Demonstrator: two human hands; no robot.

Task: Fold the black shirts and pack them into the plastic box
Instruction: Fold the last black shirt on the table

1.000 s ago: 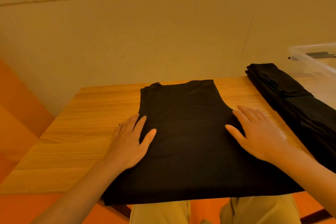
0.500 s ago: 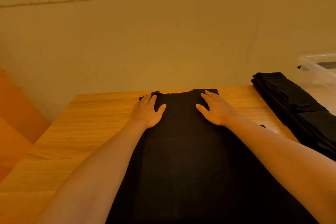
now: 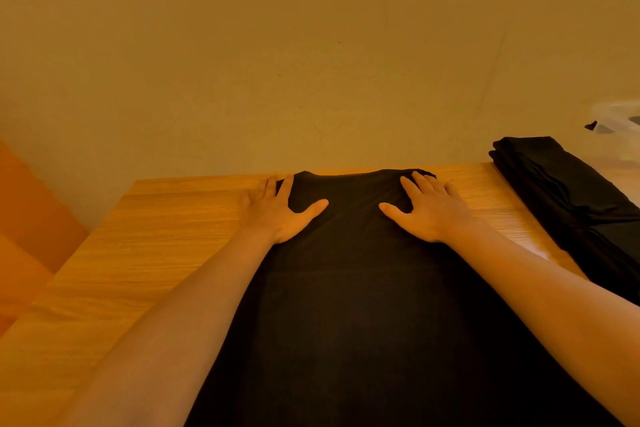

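A black shirt [image 3: 346, 288] lies flat along the wooden table [image 3: 156, 236], running from the near edge to the far edge. My left hand [image 3: 280, 210] rests at its far left corner, thumb on the cloth and fingers stretched along the cloth's edge. On the far right corner my right hand [image 3: 429, 210] presses down with spread fingers. The cloth puckers slightly between the two thumbs. A stack of folded black shirts [image 3: 554, 191] sits on the table to the right. Only a corner of the clear plastic box [image 3: 620, 114] shows at the right edge.
A plain beige wall rises right behind the table's far edge. Bare wood lies left of the shirt. An orange surface shows past the table's left side.
Both hands slid from the shirt's middle up to its far edge, then spread apart to the two far corners. The camera leaned forward over the table.
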